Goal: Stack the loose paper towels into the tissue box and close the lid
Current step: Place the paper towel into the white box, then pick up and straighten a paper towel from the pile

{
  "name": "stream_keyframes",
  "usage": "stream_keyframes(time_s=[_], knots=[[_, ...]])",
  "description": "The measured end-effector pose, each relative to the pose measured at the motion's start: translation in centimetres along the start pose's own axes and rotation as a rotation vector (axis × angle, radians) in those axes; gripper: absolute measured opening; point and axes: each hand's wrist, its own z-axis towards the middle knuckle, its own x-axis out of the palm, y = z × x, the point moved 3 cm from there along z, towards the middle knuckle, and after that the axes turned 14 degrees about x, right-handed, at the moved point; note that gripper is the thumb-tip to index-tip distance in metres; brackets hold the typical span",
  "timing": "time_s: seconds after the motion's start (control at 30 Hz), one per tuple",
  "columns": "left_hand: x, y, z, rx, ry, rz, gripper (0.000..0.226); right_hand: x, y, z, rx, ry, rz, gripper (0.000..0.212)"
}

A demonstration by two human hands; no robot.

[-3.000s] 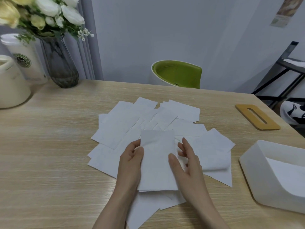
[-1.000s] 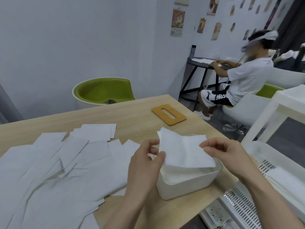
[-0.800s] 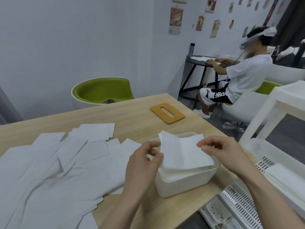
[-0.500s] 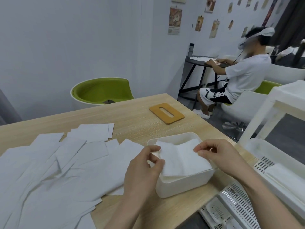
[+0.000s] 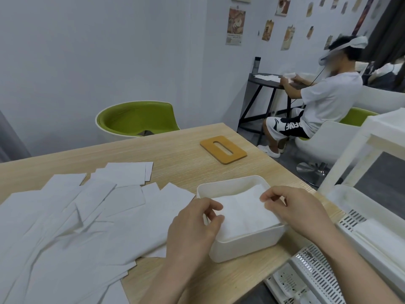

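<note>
head view: both hands (image 5: 245,213) pinch paper towels (image 5: 245,212) inside tissue box (image 5: 247,244).

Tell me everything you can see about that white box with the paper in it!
The tissue box is a white, smooth, plastic-looking tub with rounded corners and no lid on. It sits upright near the right edge of the wooden table. White paper towels fill it almost to the rim. The left hand and right hand pinch the top towel's ends. Loose towels lie beside it.

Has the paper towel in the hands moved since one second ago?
Yes. The paper towel went down into the white tissue box; it was above the rim.
</note>
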Motion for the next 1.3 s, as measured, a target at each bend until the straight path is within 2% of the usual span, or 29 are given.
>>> stream_keyframes(time_s=[0.27, 0.43, 0.7, 0.97, 1.07, 1.17, 1.3], knots=[[-0.6, 0.8, -0.1, 0.000, -0.110, -0.213, 0.015, -0.2, 0.5, -1.5, -0.044, -0.116, -0.143, 0.014], [-2.7, 2.2, -1.1, -0.003, -0.181, -0.259, 0.016, -0.5, 1.8, -3.0, -0.082, -0.119, -0.031, 0.010], [-9.0, 7.5, -6.3, -0.151, -0.265, -0.094, 0.017, 1.9, 8.9, -8.2, -0.278, 0.000, 0.185, 0.003], [-15.1, 11.9, -11.7, -0.291, -0.398, 0.093, 0.013, 8.9, 14.1, -10.4, -0.395, 0.176, 0.190, 0.007], [-16.0, 12.9, -12.9, -0.318, -0.399, 0.180, 0.012, 11.6, 15.0, -9.9, -0.421, 0.168, 0.114, 0.024], [-16.0, 14.2, -13.3, -0.364, -0.399, 0.129, 0.012, 13.8, 15.3, -9.1, -0.462, 0.149, -0.050, 0.047], [-15.7, 15.3, -13.6, -0.392, -0.435, 0.103, 0.009, 15.9, 15.5, -8.2, -0.482, 0.131, -0.167, 0.065]])
